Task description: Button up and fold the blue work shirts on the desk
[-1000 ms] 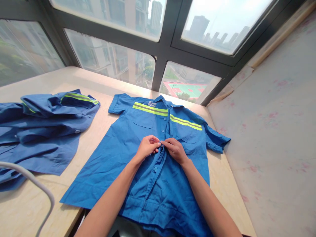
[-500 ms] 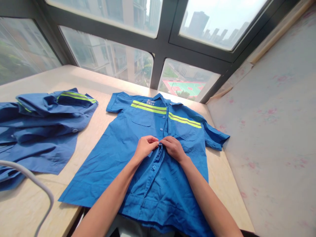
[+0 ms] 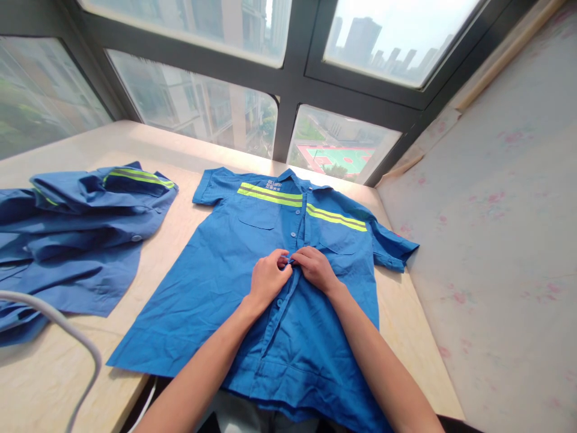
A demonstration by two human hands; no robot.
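A blue short-sleeved work shirt [image 3: 216, 276] lies spread face up, its collar toward the window and its hem hanging over the near edge. Yellow-green reflective stripes cross the chest. At the middle of the front placket, my left hand [image 3: 270, 276] pinches the shirt's edge, thumb and fingers curled together. My right hand [image 3: 315, 269] grips the other side of the placket, fingertips almost touching those of the left. Whatever button lies between the fingertips is hidden. Other buttons show above the hands, and one button [image 3: 280, 302] shows just below them.
A second blue garment [image 3: 90, 240] with similar stripes lies crumpled at the left. A grey cable [image 3: 67, 331] curves over the pale ledge [image 3: 189, 180] at the near left. Dark-framed windows [image 3: 288, 84] stand behind, and a flowered wall [image 3: 487, 252] rises on the right.
My left hand has turned and its fingers have curled more around the placket edge. The right hand keeps its grip in nearly the same place. The shirt lies almost unchanged.
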